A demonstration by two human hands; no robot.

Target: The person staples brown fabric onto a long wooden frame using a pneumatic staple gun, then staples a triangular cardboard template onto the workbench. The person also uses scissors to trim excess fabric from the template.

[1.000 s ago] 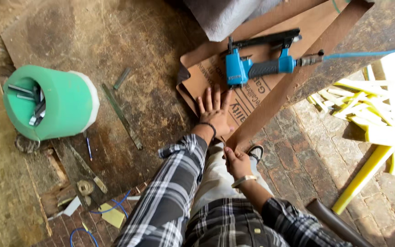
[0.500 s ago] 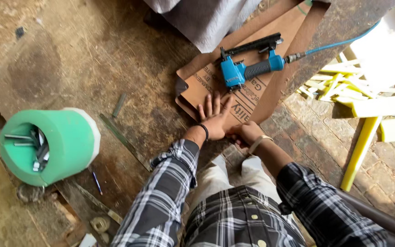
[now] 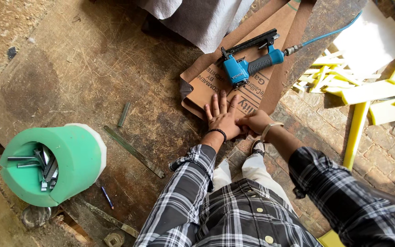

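Two hands press on a brown cardboard sheet lying at the far right of the worn wooden desk. The left hand lies flat, fingers spread apart, holding nothing. The right hand is curled together just beside it, touching it. A blue pneumatic stapler rests on the cardboard just beyond. A green foam tub sits near left.
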